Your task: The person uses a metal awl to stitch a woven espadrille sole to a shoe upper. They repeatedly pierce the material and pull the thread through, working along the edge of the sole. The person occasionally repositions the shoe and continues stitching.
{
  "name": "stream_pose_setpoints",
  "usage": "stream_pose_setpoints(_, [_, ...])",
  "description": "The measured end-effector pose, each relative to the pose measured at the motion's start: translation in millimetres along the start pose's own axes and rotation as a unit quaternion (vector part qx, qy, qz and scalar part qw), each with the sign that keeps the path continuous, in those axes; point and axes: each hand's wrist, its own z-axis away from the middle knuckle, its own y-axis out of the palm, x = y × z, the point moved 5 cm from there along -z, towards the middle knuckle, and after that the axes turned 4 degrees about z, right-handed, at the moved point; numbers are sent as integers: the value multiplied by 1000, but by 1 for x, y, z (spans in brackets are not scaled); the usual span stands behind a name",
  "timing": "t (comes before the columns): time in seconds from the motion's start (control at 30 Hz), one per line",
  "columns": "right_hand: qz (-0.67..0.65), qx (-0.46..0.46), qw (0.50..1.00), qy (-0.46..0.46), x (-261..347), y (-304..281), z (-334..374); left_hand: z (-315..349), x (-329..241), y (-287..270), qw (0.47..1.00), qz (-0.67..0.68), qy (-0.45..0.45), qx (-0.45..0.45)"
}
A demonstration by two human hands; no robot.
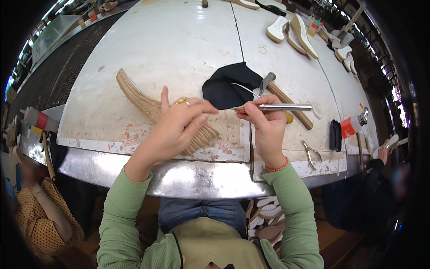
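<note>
Now a silver rod-shaped tool (293,107) is pinched by the right hand (268,127), while the left hand (177,123) is held loosely spread near its tip. Partly covered by the left hand, a rope-wrapped wedge (136,95) is seen; beyond both hands, black cloth (226,85) is laid.

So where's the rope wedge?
In the head view, the rope wedge lies left of centre on the table, partly behind the left hand, left of the black fabric.
</note>
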Motion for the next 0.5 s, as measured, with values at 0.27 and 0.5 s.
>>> stream_pose_setpoints(0.27, [174, 115, 969, -130, 49, 49, 5, 20, 14, -37, 984, -166, 66, -10])
stream_pose_setpoints(0.5, [89, 118, 988, -40, 8, 61, 12, 24, 15, -24, 987, -154, 41, -26])
